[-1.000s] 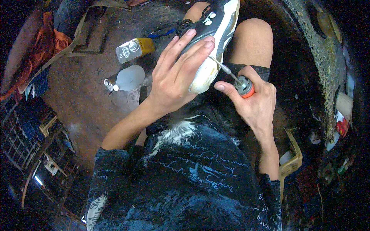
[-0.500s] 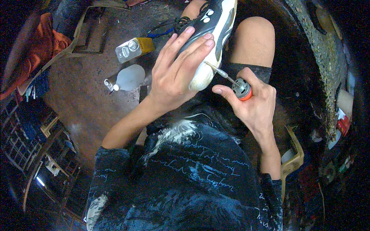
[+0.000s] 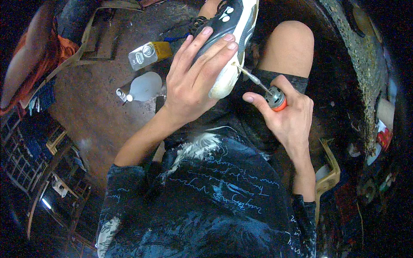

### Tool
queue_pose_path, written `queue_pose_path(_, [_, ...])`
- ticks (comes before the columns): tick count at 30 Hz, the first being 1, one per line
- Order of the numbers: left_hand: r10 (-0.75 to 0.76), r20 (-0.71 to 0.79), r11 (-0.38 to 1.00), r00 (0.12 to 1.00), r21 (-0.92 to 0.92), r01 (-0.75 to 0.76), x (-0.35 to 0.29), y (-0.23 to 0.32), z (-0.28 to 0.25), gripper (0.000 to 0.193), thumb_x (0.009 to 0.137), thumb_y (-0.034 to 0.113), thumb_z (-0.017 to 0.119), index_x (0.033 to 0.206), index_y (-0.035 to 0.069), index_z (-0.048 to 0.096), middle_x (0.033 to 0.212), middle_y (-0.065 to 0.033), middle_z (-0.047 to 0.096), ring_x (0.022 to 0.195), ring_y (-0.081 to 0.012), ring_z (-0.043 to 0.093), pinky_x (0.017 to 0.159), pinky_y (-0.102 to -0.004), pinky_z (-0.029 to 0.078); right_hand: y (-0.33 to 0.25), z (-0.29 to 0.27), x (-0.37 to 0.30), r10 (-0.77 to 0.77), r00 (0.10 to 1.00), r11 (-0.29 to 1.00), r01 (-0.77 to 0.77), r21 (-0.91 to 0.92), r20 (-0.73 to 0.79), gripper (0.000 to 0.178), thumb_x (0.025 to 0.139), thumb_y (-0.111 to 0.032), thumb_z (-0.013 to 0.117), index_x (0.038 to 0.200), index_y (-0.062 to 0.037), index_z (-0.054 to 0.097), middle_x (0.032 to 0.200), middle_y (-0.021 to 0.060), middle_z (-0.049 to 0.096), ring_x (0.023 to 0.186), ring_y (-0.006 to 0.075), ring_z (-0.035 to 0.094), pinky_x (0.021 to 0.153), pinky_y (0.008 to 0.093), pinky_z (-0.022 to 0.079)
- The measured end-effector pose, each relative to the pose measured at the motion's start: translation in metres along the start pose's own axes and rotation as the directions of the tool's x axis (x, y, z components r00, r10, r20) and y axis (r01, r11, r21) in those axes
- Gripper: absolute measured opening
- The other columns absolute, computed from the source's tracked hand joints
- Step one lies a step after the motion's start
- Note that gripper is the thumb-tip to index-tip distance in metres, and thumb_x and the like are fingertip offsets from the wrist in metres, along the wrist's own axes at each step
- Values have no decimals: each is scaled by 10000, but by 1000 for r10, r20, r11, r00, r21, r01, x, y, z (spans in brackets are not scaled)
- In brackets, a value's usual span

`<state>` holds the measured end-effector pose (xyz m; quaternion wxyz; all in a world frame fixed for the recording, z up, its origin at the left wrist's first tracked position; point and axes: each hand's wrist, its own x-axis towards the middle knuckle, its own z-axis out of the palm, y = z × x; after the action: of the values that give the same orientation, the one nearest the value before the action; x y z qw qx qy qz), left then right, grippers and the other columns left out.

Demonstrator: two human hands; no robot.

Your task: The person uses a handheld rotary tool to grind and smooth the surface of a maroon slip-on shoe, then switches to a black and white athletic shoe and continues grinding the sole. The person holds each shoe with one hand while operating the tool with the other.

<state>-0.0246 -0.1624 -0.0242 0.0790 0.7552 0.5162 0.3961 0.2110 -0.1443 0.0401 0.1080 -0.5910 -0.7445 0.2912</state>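
Note:
A black-and-white sports shoe (image 3: 246, 26) is tilted up over my lap, its white sole edge turned to the right. My left hand (image 3: 195, 71) lies over the shoe's side, fingers gripping it near the pale rounded end. My right hand (image 3: 290, 107) is wrapped round a small rotary tool (image 3: 276, 100) with a round grey motor face and an orange band, thumb stretched out beside it. From the motor a thin metal shaft (image 3: 254, 78) runs to the shoe, its tip at the sole edge. The tool's far end is hidden in my palm.
On the floor to the left stand a yellow-and-silver tin can (image 3: 150, 55) and a translucent plastic bottle (image 3: 145, 87) with a white cap. A person's arm (image 3: 30, 51) shows at the far left. Tan stool frames (image 3: 329, 172) stand at right and upper left; a rough wall edge (image 3: 359, 73) rises right.
My right hand and the tool have shifted slightly right and down. The shoe and my left hand have moved slightly left. The person's arm has come into view at far left.

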Motion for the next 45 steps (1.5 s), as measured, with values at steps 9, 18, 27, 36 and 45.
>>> queue_pose_path(9, [6, 14, 1000, 1000, 17, -6, 1, 3, -2, 661, 808, 104, 891, 1444, 137, 714, 1487, -84, 739, 1440, -398, 633, 1175, -595, 496, -1, -1, 0, -1, 1000, 1000, 1, -14, 25, 663, 846, -691, 875, 816, -76, 628, 641, 171, 675, 641, 434, 726, 568, 520, 557])
queue_pose_path(18, [4, 36, 999, 999, 32, -5, 1, 0, -3, 678, 799, 108, 882, 1454, 135, 708, 1499, -77, 731, 1453, -387, 622, 1193, -591, 481, 0, -2, -5, -70, 996, 997, 71, -22, 50, 660, 832, -668, 898, 813, -74, 610, 656, 168, 686, 646, 419, 732, 566, 505, 558])
queue_pose_path(27, [-4, 37, 999, 999, 33, 3, 2, 5, -4, 668, 822, 104, 868, 1467, 126, 694, 1501, -80, 727, 1456, -382, 619, 1205, -579, 471, -3, -4, 2, 38, 999, 999, -38, 25, -12, 624, 836, -636, 911, 845, -61, 671, 623, 146, 651, 610, 407, 702, 579, 492, 553])
queue_pose_path(36, [-6, 50, 999, 999, 47, 4, 5, 7, -3, 650, 844, 125, 854, 1472, 125, 689, 1496, -75, 729, 1452, -377, 620, 1197, -580, 475, -2, -1, 1, 4, 999, 1000, -4, 10, 35, 640, 842, -686, 879, 862, -80, 674, 651, 184, 688, 664, 452, 736, 586, 531, 571])
queue_pose_path(45, [23, 73, 997, 997, 77, -29, 2, 4, -2, 622, 875, 176, 834, 1478, 141, 687, 1502, -56, 726, 1455, -367, 617, 1202, -578, 469, 1, 1, -6, -73, 996, 997, 75, -36, 46, 647, 843, -688, 876, 865, -81, 650, 689, 188, 713, 677, 426, 751, 584, 523, 572])
